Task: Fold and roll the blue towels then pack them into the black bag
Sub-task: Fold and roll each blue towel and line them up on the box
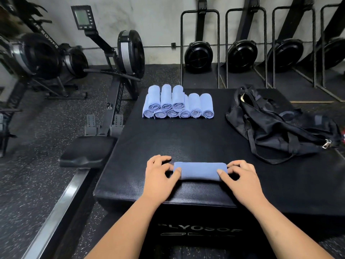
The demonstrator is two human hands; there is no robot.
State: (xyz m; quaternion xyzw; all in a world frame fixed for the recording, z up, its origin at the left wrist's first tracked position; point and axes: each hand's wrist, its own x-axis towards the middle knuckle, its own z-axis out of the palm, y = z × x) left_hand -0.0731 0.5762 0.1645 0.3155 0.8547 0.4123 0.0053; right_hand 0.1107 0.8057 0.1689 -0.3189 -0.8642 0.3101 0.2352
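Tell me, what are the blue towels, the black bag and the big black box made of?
The blue towels look like soft, matte cloth, maybe microfibre: they roll tightly, with thin layered edges. The black bag seems thin woven fabric, likely nylon: it lies crumpled, slightly shiny, with a metal zip pull. The black box looks padded, covered in textured vinyl: fine grain, dull sheen.

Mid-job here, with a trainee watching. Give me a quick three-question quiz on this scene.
1. True or false: the black bag lies on the floor.
2. Which hand grips the near towel roll? A left hand only; B right hand only; C both.
3. How many rolled towels sit in the upper row of the stack?
Key: 1 false, it lies on the black box; 2 C; 3 three.
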